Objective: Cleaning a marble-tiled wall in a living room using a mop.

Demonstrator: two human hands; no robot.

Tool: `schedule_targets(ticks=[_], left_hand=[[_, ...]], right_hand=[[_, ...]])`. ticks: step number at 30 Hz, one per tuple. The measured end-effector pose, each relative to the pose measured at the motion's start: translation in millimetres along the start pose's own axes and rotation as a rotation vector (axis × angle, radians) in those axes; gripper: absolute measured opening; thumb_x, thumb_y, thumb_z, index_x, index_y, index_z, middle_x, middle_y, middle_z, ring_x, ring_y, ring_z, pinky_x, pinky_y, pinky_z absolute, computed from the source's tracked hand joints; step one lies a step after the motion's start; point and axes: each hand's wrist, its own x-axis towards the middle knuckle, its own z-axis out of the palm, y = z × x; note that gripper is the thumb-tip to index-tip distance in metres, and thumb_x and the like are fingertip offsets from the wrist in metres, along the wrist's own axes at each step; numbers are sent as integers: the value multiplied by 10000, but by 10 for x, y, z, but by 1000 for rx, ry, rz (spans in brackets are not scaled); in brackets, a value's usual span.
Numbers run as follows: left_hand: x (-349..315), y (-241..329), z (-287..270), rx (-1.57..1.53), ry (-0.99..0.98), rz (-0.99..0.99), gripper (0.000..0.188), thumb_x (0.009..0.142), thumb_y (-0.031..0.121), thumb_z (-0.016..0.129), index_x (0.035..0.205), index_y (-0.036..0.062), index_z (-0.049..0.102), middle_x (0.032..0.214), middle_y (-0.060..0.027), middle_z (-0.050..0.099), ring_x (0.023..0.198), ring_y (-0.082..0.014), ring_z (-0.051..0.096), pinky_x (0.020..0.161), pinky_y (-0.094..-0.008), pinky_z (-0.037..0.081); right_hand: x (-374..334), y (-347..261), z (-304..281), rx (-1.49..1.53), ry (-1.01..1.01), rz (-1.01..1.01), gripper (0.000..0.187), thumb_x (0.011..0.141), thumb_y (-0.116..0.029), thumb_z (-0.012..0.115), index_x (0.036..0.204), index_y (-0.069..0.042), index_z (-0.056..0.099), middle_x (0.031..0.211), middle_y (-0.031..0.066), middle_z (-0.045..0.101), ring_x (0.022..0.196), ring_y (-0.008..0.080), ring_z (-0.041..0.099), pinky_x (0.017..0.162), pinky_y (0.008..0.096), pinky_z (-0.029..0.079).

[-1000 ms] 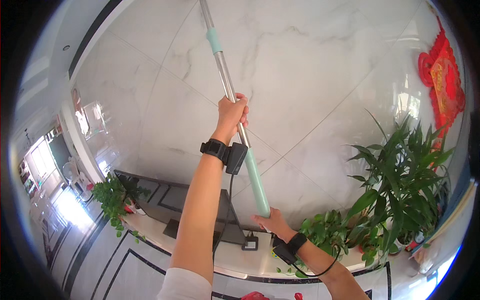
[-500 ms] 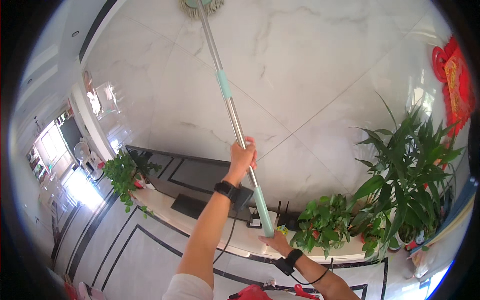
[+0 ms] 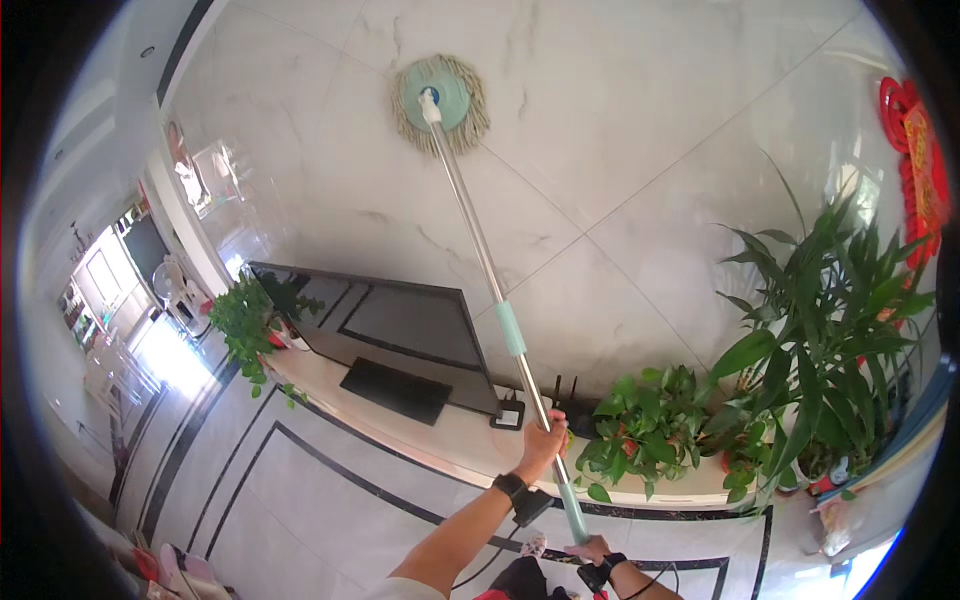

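Left hand: your left hand [image 3: 545, 440] sat low centre of the frame, fingers wrapped tight round the mop pole [image 3: 480, 250], just above the lower green grip. Black wrist strap w/ a small device showed below it.
Right hand: your right hand [image 3: 590, 549] was at the bottom edge, centre-right, fingers closed on the very end of the pole's pale green grip; black band on that wrist too.
Mop pole: silver metal w/ a green collar about mid-length; it ran from bottom centre up and left, tilted, to the top centre of the frame.
Mop head: round mop head [image 3: 440, 100], green disc w/ a beige string fringe, was pressed flat on the marble wall [image 3: 650, 130], upper centre, high above the TV.
TV: dark flat screen [image 3: 400, 330] stood on the desk [image 3: 450, 440], left of the pole, centre-left of the frame; a dark flat item lay in front of it.
Plants: small leafy pot plant [image 3: 645, 425] sat on the desk just right of your left hand; tall plant [image 3: 820, 330] stood at the right side; trailing plant [image 3: 245, 320] at the desk's left end.
Wall decor: red ornament [image 3: 915, 160] hung at the upper right edge.
Floor: pale tiles w/ dark inlay lines, lower left.
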Motion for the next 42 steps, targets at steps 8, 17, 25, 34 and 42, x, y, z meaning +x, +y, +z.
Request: schedule_targets(ticks=[8, 17, 25, 34, 42], left_hand=[[-566, -729, 117, -103, -53, -178, 125, 886, 44, 536, 997, 1, 497, 543, -45, 497, 374, -119, 457, 339, -275, 392], [-309, -347, 128, -134, -99, -164, 115, 894, 47, 527, 989, -14, 513, 595, -52, 516, 438, -116, 486, 391, -261, 410], [668, 1039, 6, -183, -127, 28, 142, 859, 50, 543, 992, 5, 527, 610, -66, 530, 416, -123, 477, 384, -280, 421], [1482, 3287, -324, 4, -26, 403, 303, 784, 41, 541, 1070, -21, 462, 593, -86, 529, 382, -139, 471, 347, -318, 434], [1682, 4934, -652, 40, 30, 557, 72, 769, 41, 554, 800, -15, 522, 609, -106, 522, 411, -133, 460, 356, -330, 440]], right_hand=[[-247, 1150, 337, -152, 5, 370, 535, 575, -538, 770, 730, -37, 662, 653, 67, 622, 593, 180, 589, 574, 326, 469], [-148, 811, 46, 12, 36, 66, 349, 680, -330, 791, 631, -59, 578, 537, -10, 509, 458, 118, 420, 411, 294, 345], [214, -987, -567, -266, 449, -146, 630, 554, -600, 756, 769, -12, 679, 707, 101, 664, 669, 249, 654, 645, 354, 507], [-133, -3529, -1062, -438, 363, -510, 728, 684, -685, 584, 898, 8, 643, 763, 189, 646, 747, 344, 648, 685, 419, 509], [-667, -4822, -985, -391, 603, -885, 631, 796, -589, 563, 953, 22, 537, 685, 195, 627, 676, 378, 641, 622, 449, 508]])
